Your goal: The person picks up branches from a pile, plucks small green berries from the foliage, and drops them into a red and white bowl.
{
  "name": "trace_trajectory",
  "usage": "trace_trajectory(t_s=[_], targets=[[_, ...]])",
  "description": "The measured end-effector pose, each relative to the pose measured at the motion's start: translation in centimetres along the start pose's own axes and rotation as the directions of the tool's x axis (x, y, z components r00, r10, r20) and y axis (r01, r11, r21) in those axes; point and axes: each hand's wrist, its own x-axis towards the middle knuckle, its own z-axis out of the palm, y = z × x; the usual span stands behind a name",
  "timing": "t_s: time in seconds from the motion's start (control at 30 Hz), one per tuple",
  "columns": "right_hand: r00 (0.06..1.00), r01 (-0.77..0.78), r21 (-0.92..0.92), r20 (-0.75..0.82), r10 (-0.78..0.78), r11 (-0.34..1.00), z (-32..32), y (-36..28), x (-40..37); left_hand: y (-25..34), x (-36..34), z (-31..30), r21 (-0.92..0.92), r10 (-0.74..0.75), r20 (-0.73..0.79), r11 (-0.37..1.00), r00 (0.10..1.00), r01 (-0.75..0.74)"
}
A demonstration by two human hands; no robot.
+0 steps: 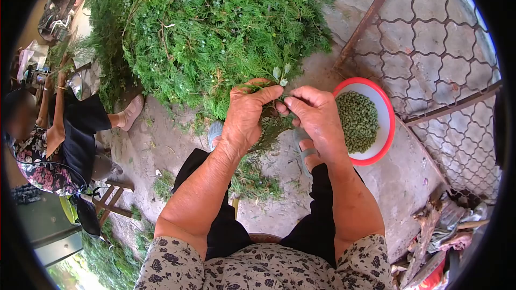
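An evergreen sprig [267, 129] with pale green seed cones [280, 74] at its tip is gripped by my left hand [248, 110], thumb and fingers closed round it. Close beside, my right hand [318, 118] is closed in a pinch of thumb and forefinger near the cones; what lies between those fingertips is hidden. Both hands are just in front of a large heap of feathery green branches [215, 32]. To the right of my right hand stands a white basin [385, 129] with a red rim, partly filled with small green cones [357, 121].
Rusty-framed wire mesh [424, 48] borders the right side. At lower right is a pile of wood and plastic scraps [441, 236]. On the left another person [48, 150] sits holding a branch, near a wooden stool [114, 201]. Loose sprigs [252, 182] litter the concrete floor.
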Motion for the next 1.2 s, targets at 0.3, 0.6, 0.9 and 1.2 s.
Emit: trace_trajectory(t_s=[0.3, 0.6, 0.9, 1.2], targets=[[0.895, 0.344, -0.602, -0.021, -0.445, 0.72, -2.2, 1.8, 1.5, 0.5, -0.1, 0.0, -0.022, -0.073, 0.03, 0.997, 0.997, 0.074], [0.982, 0.164, 0.027, -0.103, -0.16, 0.986, -0.3, 0.3, 0.5, -0.1, -0.4, 0.5, 0.125, 0.069, 0.061, 0.989, 0.996, -0.076], [1.0, 0.009, 0.22, 0.01, -0.012, 0.975, -0.4, 0.1, 0.2, -0.1, -0.2, -0.1, 0.15, 0.09, 0.125, 0.983, 0.988, -0.108], [0.981, -0.108, 0.409, 0.191, 0.03, 0.906, -1.6, 1.1, 0.7, -0.1, -0.6, 0.1, 0.356, 0.02, 0.064, 0.934, 0.998, -0.042]])
